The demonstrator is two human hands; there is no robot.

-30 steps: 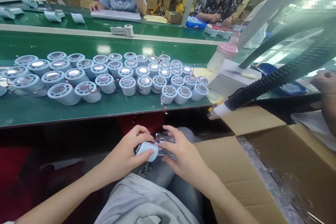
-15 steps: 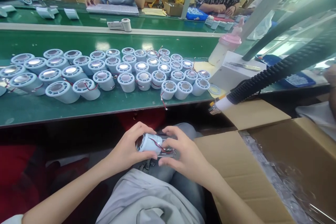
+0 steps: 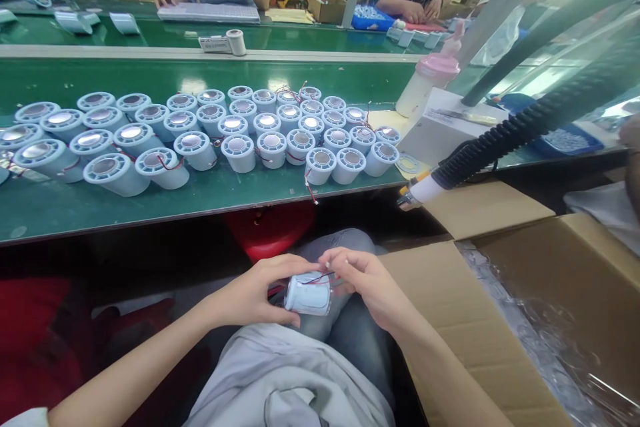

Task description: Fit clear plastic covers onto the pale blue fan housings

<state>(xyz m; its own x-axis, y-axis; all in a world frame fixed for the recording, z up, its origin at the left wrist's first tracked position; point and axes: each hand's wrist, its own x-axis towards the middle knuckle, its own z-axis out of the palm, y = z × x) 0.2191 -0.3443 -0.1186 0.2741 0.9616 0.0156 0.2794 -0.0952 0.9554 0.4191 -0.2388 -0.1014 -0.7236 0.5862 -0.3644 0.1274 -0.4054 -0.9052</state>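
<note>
Conveyor belt (image 3: pixel 200 203) fills most of what I see, green and running left to right above my lap. To my right stands an open cardboard box (image 3: pixel 505 293) lined with clear plastic film. A black corrugated hose (image 3: pixel 525 127) slopes down across the right side to a pale nozzle near the belt's edge. On the belt sits a crowd of pale blue cylinders (image 3: pixel 200 137), upright and packed close, some trailing red wires. A pink-capped bottle (image 3: pixel 425 83) stands at the belt's right end. Down in my lap, my left hand (image 3: pixel 255 293) is curled around one pale blue cylinder (image 3: pixel 309 293) lying on its side. My right hand (image 3: pixel 367 280) pinches the thin red and black wires (image 3: pixel 320 277) at its top, fingertips pressed together
</note>
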